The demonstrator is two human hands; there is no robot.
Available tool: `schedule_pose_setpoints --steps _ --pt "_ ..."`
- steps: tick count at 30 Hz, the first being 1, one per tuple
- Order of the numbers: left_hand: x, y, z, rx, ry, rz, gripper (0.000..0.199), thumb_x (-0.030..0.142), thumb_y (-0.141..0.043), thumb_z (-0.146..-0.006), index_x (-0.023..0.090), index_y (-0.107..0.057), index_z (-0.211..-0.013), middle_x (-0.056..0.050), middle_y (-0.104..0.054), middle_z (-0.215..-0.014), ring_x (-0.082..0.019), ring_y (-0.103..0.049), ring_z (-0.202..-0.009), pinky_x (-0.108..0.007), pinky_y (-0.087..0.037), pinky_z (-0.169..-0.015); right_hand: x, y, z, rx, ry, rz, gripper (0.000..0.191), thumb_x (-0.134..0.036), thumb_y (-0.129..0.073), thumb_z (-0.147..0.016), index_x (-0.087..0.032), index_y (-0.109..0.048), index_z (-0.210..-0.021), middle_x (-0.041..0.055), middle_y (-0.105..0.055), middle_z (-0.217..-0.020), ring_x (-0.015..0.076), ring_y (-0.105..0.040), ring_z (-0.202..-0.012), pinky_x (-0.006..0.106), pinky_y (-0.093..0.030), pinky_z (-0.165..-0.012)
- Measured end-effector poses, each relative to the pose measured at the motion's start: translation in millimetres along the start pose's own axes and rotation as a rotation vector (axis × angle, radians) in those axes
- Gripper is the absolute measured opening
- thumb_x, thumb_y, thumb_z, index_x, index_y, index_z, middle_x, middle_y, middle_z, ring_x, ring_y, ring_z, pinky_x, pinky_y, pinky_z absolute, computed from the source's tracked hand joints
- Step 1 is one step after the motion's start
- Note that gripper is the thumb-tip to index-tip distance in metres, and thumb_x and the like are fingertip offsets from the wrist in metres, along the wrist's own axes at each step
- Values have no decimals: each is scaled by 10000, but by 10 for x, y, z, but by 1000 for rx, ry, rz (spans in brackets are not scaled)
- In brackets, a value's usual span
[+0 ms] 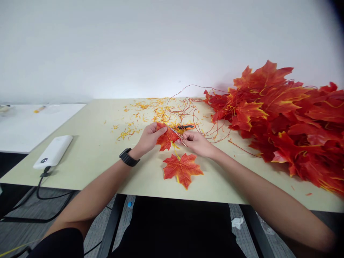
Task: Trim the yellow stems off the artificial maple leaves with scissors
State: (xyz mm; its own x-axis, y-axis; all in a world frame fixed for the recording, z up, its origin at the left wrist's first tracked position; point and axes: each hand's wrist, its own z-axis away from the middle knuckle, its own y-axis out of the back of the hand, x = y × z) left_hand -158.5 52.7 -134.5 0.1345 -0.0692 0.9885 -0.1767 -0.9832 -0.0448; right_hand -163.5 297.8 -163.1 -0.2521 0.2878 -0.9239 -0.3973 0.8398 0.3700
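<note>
The thumb and fingers of the left hand (147, 140) are pinched together on a red, lobed artificial maple leaf (170, 138), while those of the right hand (197, 144) are clamped about the handles of small silver metal scissors (176, 133). The held leaf is warm red with orange tints, its edges pointed; the left thumb lies flat on its upper left part, and most of the blade reaches out to the right of and below that thumb. The scissors slant across its upper right side, near the tips of the left fingers. A thin yellow stem (175, 152) runs from below the hands to a second orange-red maple leaf with yellow-tipped lobes (183, 170), which lies on the pale cream tabletop (91, 150), nearer the body and apart from the fingers. Just beyond the hands are an orange-and-black-handled tool (187, 127), loose red wires (194, 111) and scattered yellow-orange slivers (126, 134). A black strap watch (129, 157) circles the left wrist. Farther right rises a large heap of red artificial leaves (285, 122); far left lies a white rounded power bank (55, 151), its dark round mark too small to read, with a black cable (46, 173) plugged in.
</note>
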Motion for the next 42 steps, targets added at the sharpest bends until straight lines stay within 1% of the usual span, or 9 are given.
schedule_pose_setpoints --steps 5,10,15,21,26,30,32,37,42 --pt "10 -13 5 -3 -9 -5 371 464 -882 -841 159 -670 -847 -32 -722 -777 -90 -621 -634 -224 -502 -585 17 -10 -3 -32 5 -43 550 -590 -728 -922 -219 -370 -730 -28 -432 -731 127 -391 -702 278 -334 -661" --pt "16 -24 8 4 -7 2 411 499 -896 -826 155 -674 -849 -31 -719 -778 -89 -625 -643 -216 -498 -590 19 -16 -9 -45 9 -74 537 -565 -721 -935 -218 -370 -723 -31 -421 -729 123 -378 -697 279 -298 -651" --pt "18 -23 13 8 5 4 431 534 -891 -832 153 -690 -859 -38 -725 -782 -94 -631 -637 -223 -494 -583 9 -13 -5 -32 6 -46 532 -554 -723 -926 -219 -367 -715 -34 -393 -711 122 -334 -678 280 -273 -634" --pt "26 -23 25 18 11 5 386 492 -891 -840 159 -695 -845 -32 -733 -774 -97 -643 -639 -225 -504 -586 -14 -12 -2 -15 -3 -25 560 -546 -769 -888 -220 -352 -704 -39 -362 -707 118 -304 -679 282 -263 -630" --pt "-6 -38 19 1 12 -1 367 472 -889 -839 158 -698 -845 -42 -747 -783 -102 -653 -649 -226 -516 -592 -76 -25 4 -7 -3 -37 600 -614 -758 -863 -225 -332 -696 -41 -365 -700 115 -326 -676 282 -270 -632" --pt "-28 -43 15 -20 17 -25 349 466 -860 -867 157 -699 -852 -43 -743 -774 -89 -613 -608 -226 -454 -539 -119 -32 15 -2 12 5 543 -588 -707 -877 -225 -349 -689 -37 -381 -698 117 -333 -674 287 -280 -632" --pt "-27 -39 14 -33 25 -24 349 462 -854 -876 155 -690 -845 -38 -735 -760 -81 -594 -586 -231 -445 -537 -130 -34 17 -3 12 7 526 -573 -698 -873 -225 -350 -686 -32 -401 -700 120 -350 -678 288 -291 -637" --pt "-16 -29 12 -33 52 4 366 467 -876 -850 149 -696 -856 -47 -753 -790 -99 -653 -633 -224 -494 -571 -115 -38 15 -15 -1 -53 511 -558 -709 -861 -224 -367 -678 -15 -451 -714 141 -459 -722 291 -344 -673" --pt "-15 -37 13 -26 62 8 390 479 -896 -819 140 -708 -862 -51 -757 -802 -97 -672 -648 -208 -516 -584 -67 -43 5 -19 4 -76 533 -577 -739 -856 -215 -396 -667 3 -505 -736 147 -481 -740 292 -357 -687"
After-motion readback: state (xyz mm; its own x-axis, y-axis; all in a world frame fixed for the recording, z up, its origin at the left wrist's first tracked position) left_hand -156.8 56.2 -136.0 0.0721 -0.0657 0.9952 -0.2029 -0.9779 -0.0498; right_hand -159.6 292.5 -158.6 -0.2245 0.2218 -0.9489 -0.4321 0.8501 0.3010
